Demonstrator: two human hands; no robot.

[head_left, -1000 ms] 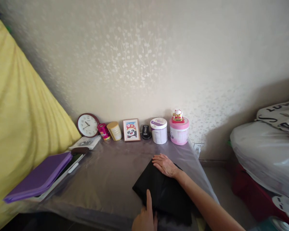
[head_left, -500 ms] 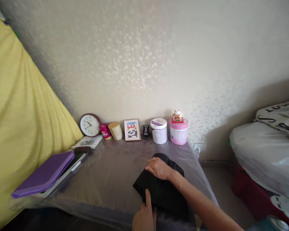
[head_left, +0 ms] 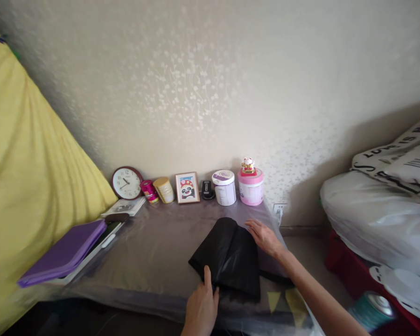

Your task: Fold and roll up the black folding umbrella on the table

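Observation:
A folded piece of thin black fabric [head_left: 227, 261] lies on the plastic-covered table, with a crease running down its middle. A dark strap-like strip [head_left: 276, 278] sticks out from its right side. My left hand [head_left: 202, 303] grips the near edge of the fabric, thumb on top and the other fingers partly hidden. At the fabric's upper right edge is my right hand [head_left: 264, 237], fingers stretched out; whether they touch the cloth I cannot tell.
Along the wall stand a clock [head_left: 127, 183], several tins, a framed panda picture [head_left: 187, 187], a white tub [head_left: 224, 189] and a pink tub [head_left: 251, 191] bearing a cat figurine. A purple folder [head_left: 63, 252] lies left. Bulky bags [head_left: 374, 214] and a spray can [head_left: 373, 310] are right.
My right hand has moved off the fabric's top to its right edge. The fabric's right part now lies flatter, with the crease and strip showing. My left hand keeps its hold.

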